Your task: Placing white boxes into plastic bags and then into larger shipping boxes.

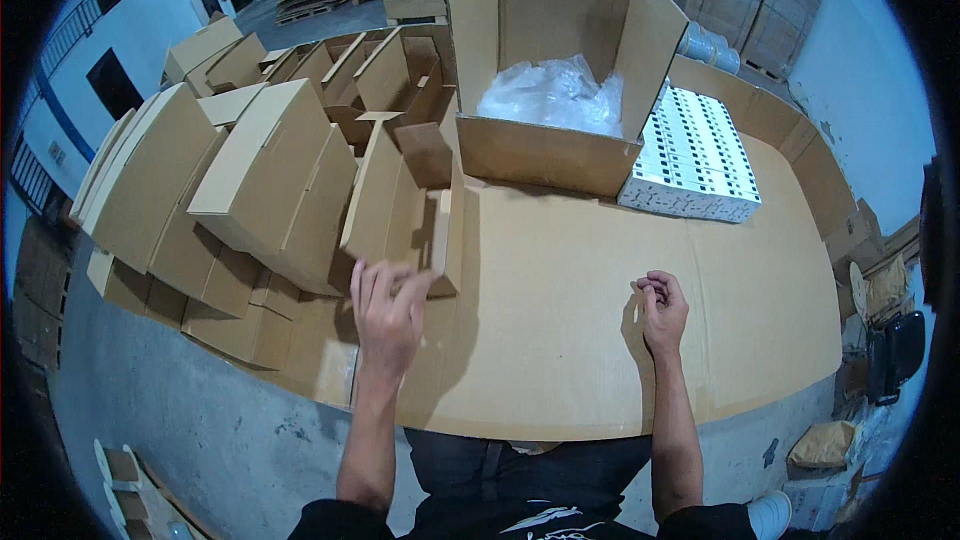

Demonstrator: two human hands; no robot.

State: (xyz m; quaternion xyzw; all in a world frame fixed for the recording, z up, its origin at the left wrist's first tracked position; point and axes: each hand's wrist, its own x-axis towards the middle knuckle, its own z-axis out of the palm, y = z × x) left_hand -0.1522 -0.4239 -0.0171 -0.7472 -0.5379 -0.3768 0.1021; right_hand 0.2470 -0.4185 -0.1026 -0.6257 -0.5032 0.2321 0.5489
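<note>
Left hand: fingers apart and straight, reaching to the small open box, almost touching its bottom edge.
Right hand: fingers curled together, holding nothing I can see, resting on the worktop.
Small open box: stands at the left of the cardboard-covered worktop, beside a pile of folded boxes.
Big box: farther back, open, with clear plastic inside.
White packs: just right of the big box.

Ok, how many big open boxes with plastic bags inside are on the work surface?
1. The big open box sits at the far middle, beside the white printed packs. The smaller folded cartons at left could hide more.
</note>
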